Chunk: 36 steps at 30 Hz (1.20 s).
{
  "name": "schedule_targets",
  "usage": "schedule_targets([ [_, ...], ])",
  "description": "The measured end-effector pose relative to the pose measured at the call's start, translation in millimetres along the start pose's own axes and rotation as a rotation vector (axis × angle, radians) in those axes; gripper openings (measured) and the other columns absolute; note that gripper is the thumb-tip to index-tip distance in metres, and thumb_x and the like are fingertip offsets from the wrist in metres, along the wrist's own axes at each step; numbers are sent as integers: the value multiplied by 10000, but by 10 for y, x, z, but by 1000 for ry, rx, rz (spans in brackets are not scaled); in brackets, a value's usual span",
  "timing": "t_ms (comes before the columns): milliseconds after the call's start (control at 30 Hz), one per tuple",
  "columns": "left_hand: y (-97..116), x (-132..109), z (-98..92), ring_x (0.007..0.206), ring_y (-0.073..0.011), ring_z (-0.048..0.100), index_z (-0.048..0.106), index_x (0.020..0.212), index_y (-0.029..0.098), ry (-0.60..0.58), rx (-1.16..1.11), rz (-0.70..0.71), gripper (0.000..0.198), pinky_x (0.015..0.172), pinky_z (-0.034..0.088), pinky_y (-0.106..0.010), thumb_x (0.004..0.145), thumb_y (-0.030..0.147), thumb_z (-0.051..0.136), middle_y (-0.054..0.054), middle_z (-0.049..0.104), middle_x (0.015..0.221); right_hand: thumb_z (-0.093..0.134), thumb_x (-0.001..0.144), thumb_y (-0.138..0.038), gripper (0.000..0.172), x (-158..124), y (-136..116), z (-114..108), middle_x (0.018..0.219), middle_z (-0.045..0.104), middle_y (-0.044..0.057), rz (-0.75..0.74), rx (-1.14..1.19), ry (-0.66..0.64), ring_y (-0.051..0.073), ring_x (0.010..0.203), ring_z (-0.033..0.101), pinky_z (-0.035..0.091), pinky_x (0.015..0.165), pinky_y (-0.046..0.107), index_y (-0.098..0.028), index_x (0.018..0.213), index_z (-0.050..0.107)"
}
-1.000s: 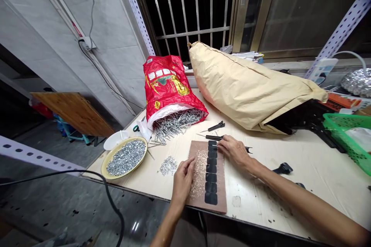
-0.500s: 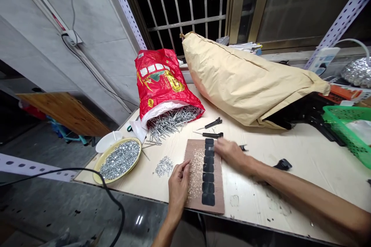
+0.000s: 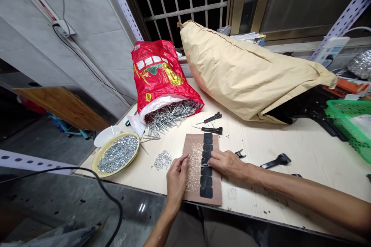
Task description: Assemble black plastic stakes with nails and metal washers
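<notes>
A brown board (image 3: 192, 141) lies at the table's front edge, strewn with small pale specks. Down its right half runs a row of black, round-cornered flat pieces (image 3: 206, 192). My right hand (image 3: 227, 164) reaches in from the right, fingers closed in a pinch over the middle of that row; anything between the fingertips is hidden. At the board's left edge, my left hand (image 3: 177, 175) has thumb and fingers drawn together, and what they hold is too small to name. Left of it lies a small pile of shiny metal bits (image 3: 162, 160).
A yellow bowl (image 3: 95, 164) holds more metal bits. Nails (image 3: 165, 117) spill from a red bag (image 3: 162, 73). Behind stand a big tan sack (image 3: 246, 69) and a green basket (image 3: 333, 123). Black-handled tools (image 3: 211, 130) and a black plastic part (image 3: 276, 161) lie about.
My right hand has come down the row of black pieces, from near its far end to the middle. My left hand stays by the board's left edge. The view has shifted slightly.
</notes>
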<state>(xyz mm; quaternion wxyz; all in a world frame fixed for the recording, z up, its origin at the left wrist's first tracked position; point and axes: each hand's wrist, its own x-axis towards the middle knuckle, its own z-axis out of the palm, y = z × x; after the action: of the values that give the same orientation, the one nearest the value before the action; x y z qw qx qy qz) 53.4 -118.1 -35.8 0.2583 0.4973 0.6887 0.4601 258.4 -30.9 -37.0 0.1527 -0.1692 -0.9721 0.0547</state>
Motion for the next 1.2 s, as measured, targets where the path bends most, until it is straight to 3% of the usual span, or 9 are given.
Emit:
schedule_targets([
  [133, 15, -3, 3, 966, -200, 592, 646, 1023, 203, -14, 22, 5, 303, 858, 444, -319, 864, 392, 470, -63, 653, 1013, 371, 948, -196, 195, -8, -45, 44, 789, 483, 13, 81, -4, 19, 121, 686, 419, 202, 471, 255, -180, 842, 533],
  [400, -1, -9, -1, 973, -193, 588, 646, 1017, 203, -11, 36, 20, 293, 864, 437, -312, 868, 380, 466, -59, 652, 1017, 382, 936, -176, 185, -74, -88, 2, 768, 475, 3, 28, 21, 12, 116, 683, 414, 214, 475, 251, -179, 807, 515],
  [533, -4, -1, -5, 973, -201, 588, 642, 1026, 199, -12, 46, 27, 307, 860, 442, -321, 868, 388, 458, -67, 650, 1018, 381, 942, -194, 172, -116, -129, -27, 778, 482, 12, 215, 5, 84, 114, 674, 422, 252, 472, 220, -164, 839, 515],
  [667, 0, 1, -15, 970, -209, 591, 648, 1015, 205, -17, 50, 36, 309, 847, 450, -325, 866, 393, 453, -68, 650, 1019, 344, 933, -106, 211, -156, -283, -75, 770, 496, 10, -33, 17, -3, 115, 683, 442, 270, 461, 217, -162, 831, 520],
  [733, -1, -4, -23, 958, -209, 596, 653, 1006, 208, -12, 45, 30, 305, 836, 455, -324, 863, 395, 459, -65, 653, 1014, 343, 936, -116, 219, -213, -284, -117, 766, 503, 10, -73, 13, -26, 113, 665, 447, 269, 451, 219, -166, 829, 528],
  [867, -9, -15, -39, 937, -216, 599, 659, 998, 216, 1, 22, 24, 299, 812, 462, -326, 855, 402, 475, -66, 654, 997, 368, 945, -209, 234, -433, -18, -315, 746, 517, 11, 213, 11, 6, 102, 600, 457, 297, 473, 216, -175, 812, 559],
  [1000, -6, -11, -29, 906, -212, 600, 666, 980, 221, -8, -1, 9, 291, 782, 464, -317, 854, 404, 478, -60, 653, 966, 471, 900, -319, 277, -570, 273, -586, 692, 556, 19, 280, -46, -138, 140, 641, 499, 331, 545, 248, -200, 677, 584],
  [1100, 22, -33, -5, 894, -204, 598, 665, 982, 219, -4, -16, 5, 288, 775, 460, -308, 861, 394, 470, -57, 648, 950, 450, 912, -365, 293, -361, 447, -648, 746, 600, 42, 353, -88, -63, 170, 727, 530, 359, 614, 271, -212, 736, 628],
  [1200, 57, -72, -24, 878, -199, 601, 669, 985, 215, 35, -25, 19, 292, 766, 465, -303, 866, 386, 464, -58, 647, 926, 401, 935, -358, 302, 109, 624, -504, 807, 618, 53, 437, -106, 48, 181, 787, 543, 359, 630, 266, -207, 824, 637],
])
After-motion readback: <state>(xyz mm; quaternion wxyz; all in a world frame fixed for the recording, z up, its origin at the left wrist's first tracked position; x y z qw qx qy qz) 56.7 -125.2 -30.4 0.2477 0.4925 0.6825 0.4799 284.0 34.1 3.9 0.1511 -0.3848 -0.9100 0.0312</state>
